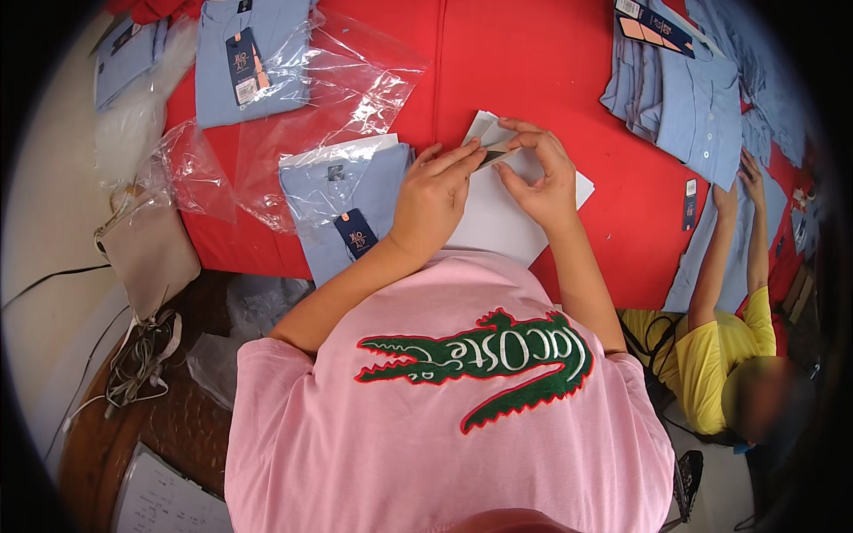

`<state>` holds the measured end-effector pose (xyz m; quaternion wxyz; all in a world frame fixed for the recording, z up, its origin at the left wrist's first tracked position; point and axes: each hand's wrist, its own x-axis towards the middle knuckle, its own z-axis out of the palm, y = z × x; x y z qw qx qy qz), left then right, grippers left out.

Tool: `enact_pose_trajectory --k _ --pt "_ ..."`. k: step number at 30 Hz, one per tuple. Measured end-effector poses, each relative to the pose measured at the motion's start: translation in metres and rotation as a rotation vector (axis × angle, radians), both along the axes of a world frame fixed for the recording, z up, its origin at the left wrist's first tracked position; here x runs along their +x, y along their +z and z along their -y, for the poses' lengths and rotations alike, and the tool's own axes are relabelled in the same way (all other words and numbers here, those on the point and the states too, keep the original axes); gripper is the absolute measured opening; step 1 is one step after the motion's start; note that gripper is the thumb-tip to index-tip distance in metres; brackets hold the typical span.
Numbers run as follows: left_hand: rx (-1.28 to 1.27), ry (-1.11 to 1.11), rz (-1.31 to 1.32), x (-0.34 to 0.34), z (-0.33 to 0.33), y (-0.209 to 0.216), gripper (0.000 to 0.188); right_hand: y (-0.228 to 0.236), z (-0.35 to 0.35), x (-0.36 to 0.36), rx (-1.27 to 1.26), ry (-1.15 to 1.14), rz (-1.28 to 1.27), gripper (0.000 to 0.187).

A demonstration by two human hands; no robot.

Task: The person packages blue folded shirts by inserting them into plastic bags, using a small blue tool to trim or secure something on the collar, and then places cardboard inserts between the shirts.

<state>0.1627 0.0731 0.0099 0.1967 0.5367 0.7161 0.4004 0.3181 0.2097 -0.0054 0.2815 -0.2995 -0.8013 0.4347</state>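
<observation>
My left hand (433, 197) and my right hand (544, 174) meet over several white sheets (498, 211) on the red cloth. A small flat dark piece with a pale edge (494, 157) sits between their fingertips; it is too small to name. The left fingers are closed at its near end. The right index finger bends over its other end, with the thumb curved below. To the left of my left hand lies a folded blue shirt (315, 197) with a dark hang tag (356, 233) and white paper behind it.
Clear plastic bags (355, 89) spread over the red cloth (524, 53) beside another tagged folded blue shirt (213, 62). A stack of folded blue shirts (684, 98) stands at the far right. There, a person in yellow (711, 355) reaches over blue fabric. Bundled cables (142, 360) hang at left.
</observation>
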Motion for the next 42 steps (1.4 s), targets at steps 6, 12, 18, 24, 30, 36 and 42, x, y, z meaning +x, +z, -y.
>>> enact_pose_trajectory --k 6,12,18,24,30,36,42 --pt "-0.005 -0.005 -0.008 0.001 0.001 0.000 0.033 0.001 0.002 0.001 -0.003 -0.011 -0.006 0.036" --pt "0.003 -0.018 -0.018 0.001 0.001 0.003 0.032 -0.003 0.004 0.003 0.012 -0.021 -0.041 0.036" --pt "0.005 -0.025 -0.019 0.002 0.003 0.002 0.030 -0.003 0.002 0.005 0.066 -0.024 -0.025 0.039" --pt "-0.003 -0.025 0.001 0.002 0.002 0.003 0.030 -0.002 -0.004 0.004 0.081 -0.014 -0.022 0.041" --pt "0.032 -0.025 0.053 0.002 0.000 0.002 0.031 0.004 -0.005 -0.003 -0.166 -0.018 -0.011 0.045" --pt "-0.066 0.113 0.351 0.000 -0.007 0.010 0.029 0.003 -0.017 0.004 -0.090 0.031 0.027 0.039" --pt "-0.176 0.142 0.162 0.001 -0.009 -0.018 0.041 0.001 -0.014 0.005 -0.124 0.003 -0.008 0.030"
